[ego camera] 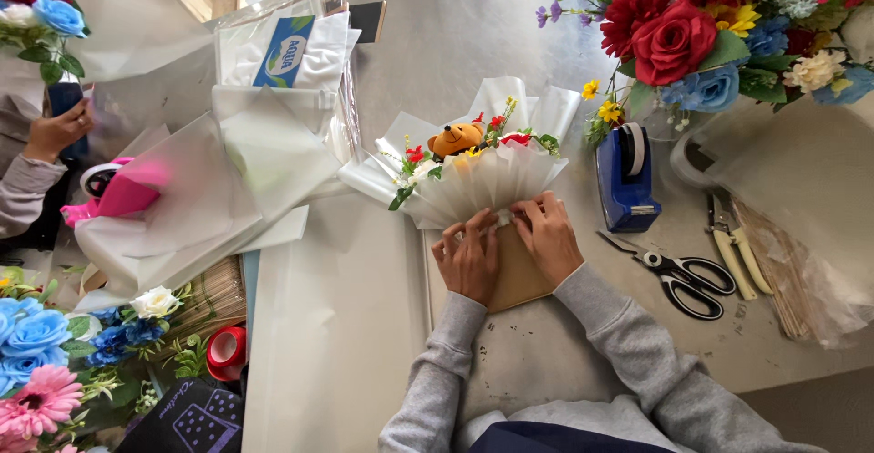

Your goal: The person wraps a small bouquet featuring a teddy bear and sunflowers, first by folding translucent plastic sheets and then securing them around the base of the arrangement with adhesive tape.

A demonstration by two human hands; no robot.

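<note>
The left hand (469, 262) and right hand (546, 234) lie side by side at centre, fingers flat and pressing the pleated white wrap (482, 184) where it meets the brown paper (517, 275) under the palms; neither fist is clenched. The bouquet sits just at 12 o'clock of the hands w/ a small bear (455, 137) and tiny flowers in it. Blue tape dispenser (626, 180) at 2 o'clock, black scissors (678, 275) at 3 o'clock (cutters (733, 244) just beyond). Another person's hand (59, 130) at 10 o'clock, far off.
</note>
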